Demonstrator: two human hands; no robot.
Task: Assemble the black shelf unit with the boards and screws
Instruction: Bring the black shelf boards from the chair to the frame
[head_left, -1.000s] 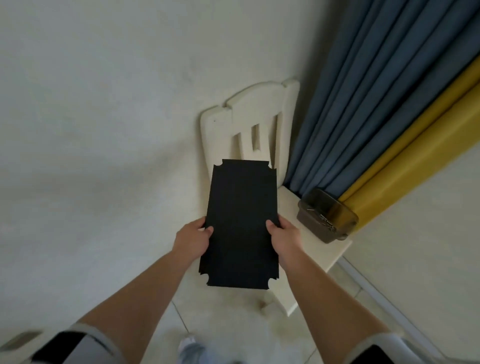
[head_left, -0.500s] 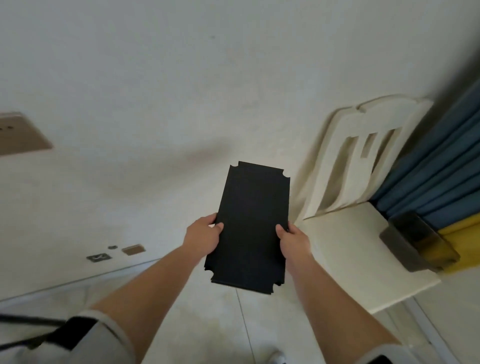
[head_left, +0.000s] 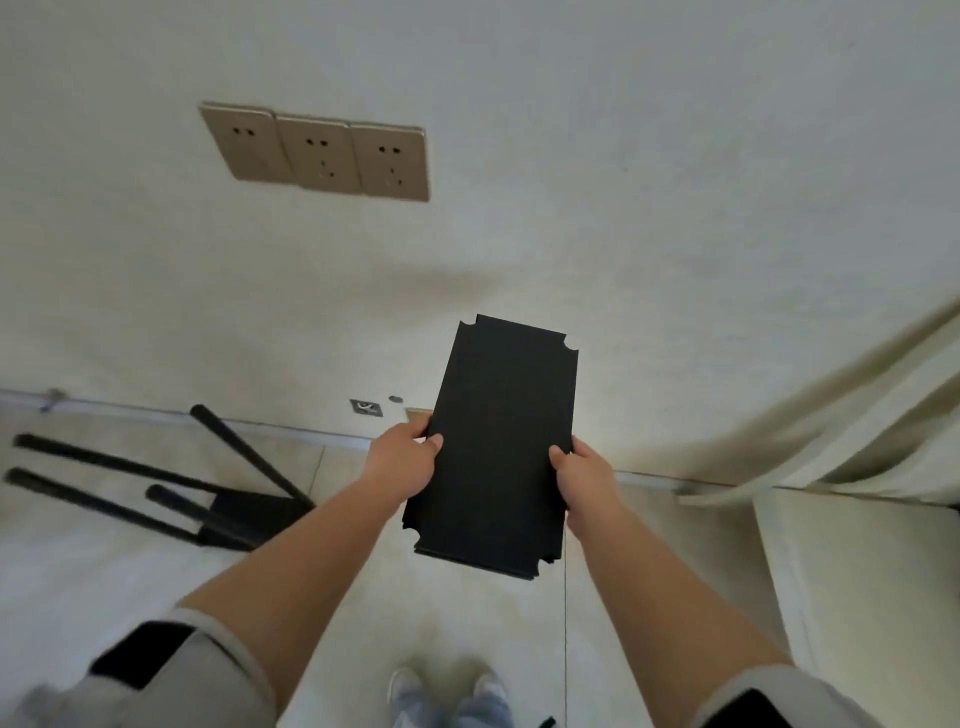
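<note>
I hold a stack of black boards with notched corners out in front of me, above the floor. My left hand grips the stack's left edge, thumb on top. My right hand grips its right edge in the same way. On the floor at the left lies a partly built black frame, a board with several black poles sticking out of it toward the left and the wall.
A cream wall with three gold sockets faces me. A cream chair stands at the right. The floor is pale tile. My shoes show at the bottom edge.
My view has swung left, away from the chair and curtains. The sockets and the black frame on the floor have come into sight. Both hands still hold the boards.
</note>
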